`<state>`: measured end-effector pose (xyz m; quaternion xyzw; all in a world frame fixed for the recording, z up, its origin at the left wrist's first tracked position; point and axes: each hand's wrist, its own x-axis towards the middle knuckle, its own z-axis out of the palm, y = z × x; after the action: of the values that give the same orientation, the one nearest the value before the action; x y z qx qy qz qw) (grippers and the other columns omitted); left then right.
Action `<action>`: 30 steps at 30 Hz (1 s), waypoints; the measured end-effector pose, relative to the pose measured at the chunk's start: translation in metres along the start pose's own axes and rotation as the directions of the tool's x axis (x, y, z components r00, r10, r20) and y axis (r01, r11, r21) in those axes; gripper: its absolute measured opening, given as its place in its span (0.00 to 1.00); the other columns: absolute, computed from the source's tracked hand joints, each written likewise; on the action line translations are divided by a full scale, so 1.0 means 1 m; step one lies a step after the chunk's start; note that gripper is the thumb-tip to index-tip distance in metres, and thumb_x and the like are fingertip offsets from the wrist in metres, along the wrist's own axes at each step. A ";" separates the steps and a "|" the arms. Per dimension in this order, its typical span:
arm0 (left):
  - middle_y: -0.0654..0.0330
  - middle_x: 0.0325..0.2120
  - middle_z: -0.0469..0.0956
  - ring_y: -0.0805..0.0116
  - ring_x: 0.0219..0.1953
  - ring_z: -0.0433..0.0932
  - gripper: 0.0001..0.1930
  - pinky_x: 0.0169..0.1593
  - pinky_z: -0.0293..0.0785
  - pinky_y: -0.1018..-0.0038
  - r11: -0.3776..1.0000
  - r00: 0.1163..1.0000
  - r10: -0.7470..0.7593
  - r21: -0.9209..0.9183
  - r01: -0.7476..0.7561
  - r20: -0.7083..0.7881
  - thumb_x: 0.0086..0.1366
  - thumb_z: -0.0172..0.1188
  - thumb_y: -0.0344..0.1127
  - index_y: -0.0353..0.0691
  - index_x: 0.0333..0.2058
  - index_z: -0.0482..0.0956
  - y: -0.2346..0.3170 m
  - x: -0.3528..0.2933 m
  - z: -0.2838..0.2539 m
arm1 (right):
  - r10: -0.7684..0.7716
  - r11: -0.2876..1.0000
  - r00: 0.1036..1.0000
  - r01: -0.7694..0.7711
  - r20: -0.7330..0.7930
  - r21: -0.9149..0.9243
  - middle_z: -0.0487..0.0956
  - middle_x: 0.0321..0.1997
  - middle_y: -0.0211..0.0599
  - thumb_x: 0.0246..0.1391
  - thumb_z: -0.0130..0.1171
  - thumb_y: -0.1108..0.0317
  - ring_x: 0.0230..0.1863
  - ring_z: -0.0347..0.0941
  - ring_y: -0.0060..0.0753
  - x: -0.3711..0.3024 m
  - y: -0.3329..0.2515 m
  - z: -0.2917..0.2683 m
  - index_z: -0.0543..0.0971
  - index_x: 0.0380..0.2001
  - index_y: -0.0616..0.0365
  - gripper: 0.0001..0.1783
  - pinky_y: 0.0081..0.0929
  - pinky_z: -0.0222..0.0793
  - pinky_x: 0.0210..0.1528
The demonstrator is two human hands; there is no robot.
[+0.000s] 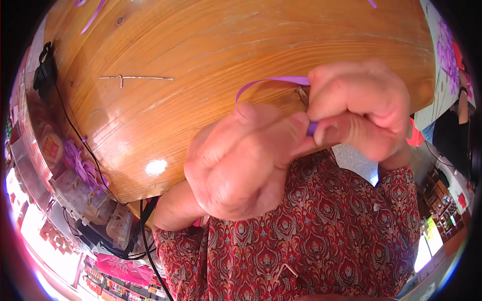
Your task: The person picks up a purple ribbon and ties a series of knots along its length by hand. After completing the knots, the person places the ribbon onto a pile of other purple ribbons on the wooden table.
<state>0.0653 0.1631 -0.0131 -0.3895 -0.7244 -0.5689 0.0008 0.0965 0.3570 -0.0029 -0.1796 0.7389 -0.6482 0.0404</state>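
A narrow purple ribbon (273,80) is pinched between my two hands above the wooden table. My left hand (241,163) is closed, its thumb and fingertip at a short purple stretch. My right hand (361,108) is closed on the same ribbon, with thumb and bent fingers meeting my left fingertips. From the right fingers the ribbon loops over to the left and drops behind my left hand. Beside the right fingers shows a small shiny piece (302,95), mostly hidden, whose kind I cannot make out.
On the wooden table (201,45) lies a thin metal rod with a short crosspiece (135,78). Ribbon scraps (94,17) lie at the far edge. Purple ribbons (83,165), plastic bags and a black cord (70,115) crowd the left side. Another person's arm (462,108) shows at right.
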 end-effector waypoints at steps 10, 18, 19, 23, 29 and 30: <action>0.60 0.36 0.77 0.79 0.25 0.71 0.14 0.31 0.70 0.84 0.505 0.854 -0.488 -0.739 0.446 0.181 0.66 0.54 0.32 0.31 0.48 0.72 -0.005 0.003 0.004 | 0.314 0.900 0.939 -0.247 -0.140 0.360 0.74 0.22 0.28 0.59 0.55 0.63 0.24 0.64 0.15 0.002 0.006 0.000 0.79 0.29 0.63 0.13 0.15 0.56 0.25; 0.57 0.41 0.75 0.74 0.37 0.73 0.19 0.44 0.69 0.78 0.820 0.894 -0.420 -0.488 0.300 -0.156 0.68 0.50 0.37 0.30 0.53 0.69 -0.014 0.010 -0.002 | 0.347 0.846 0.930 -0.254 -0.123 0.469 0.73 0.23 0.27 0.61 0.52 0.62 0.26 0.65 0.14 0.002 0.002 -0.009 0.78 0.32 0.63 0.14 0.14 0.56 0.26; 0.56 0.41 0.76 0.71 0.40 0.73 0.22 0.47 0.69 0.75 0.910 0.891 -0.349 -0.332 0.249 -0.291 0.68 0.50 0.41 0.30 0.53 0.69 -0.015 0.013 -0.004 | 0.339 0.853 0.932 -0.246 -0.130 0.459 0.73 0.23 0.27 0.61 0.52 0.62 0.26 0.65 0.14 0.002 0.002 -0.011 0.78 0.32 0.63 0.14 0.14 0.56 0.26; 0.57 0.38 0.77 0.72 0.41 0.74 0.17 0.50 0.69 0.73 0.925 0.841 -0.361 -0.267 0.269 -0.402 0.67 0.52 0.35 0.31 0.50 0.73 -0.024 0.017 -0.006 | 0.318 0.855 0.931 -0.200 -0.178 0.478 0.74 0.24 0.28 0.60 0.54 0.64 0.26 0.65 0.14 -0.002 0.001 -0.017 0.78 0.34 0.64 0.12 0.14 0.59 0.28; 0.60 0.37 0.77 0.73 0.40 0.75 0.14 0.47 0.72 0.76 0.927 0.878 -0.338 -0.278 0.250 -0.339 0.64 0.53 0.26 0.32 0.48 0.74 -0.024 0.015 0.001 | 0.278 0.865 0.911 -0.099 -0.306 0.491 0.75 0.30 0.29 0.55 0.58 0.72 0.30 0.67 0.15 -0.025 -0.011 -0.041 0.77 0.35 0.65 0.08 0.15 0.63 0.32; 0.61 0.36 0.75 0.74 0.39 0.73 0.13 0.46 0.70 0.79 0.929 0.878 -0.348 -0.246 0.276 -0.329 0.64 0.53 0.24 0.32 0.48 0.74 -0.022 0.014 0.002 | 0.275 0.867 0.906 -0.088 -0.323 0.491 0.75 0.32 0.30 0.53 0.59 0.74 0.32 0.68 0.16 -0.030 -0.014 -0.046 0.77 0.36 0.65 0.07 0.15 0.64 0.34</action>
<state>0.0443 0.1719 -0.0258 -0.1522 -0.7067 -0.6909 0.0068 0.1144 0.4086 0.0128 0.0369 0.5691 -0.8215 -0.0004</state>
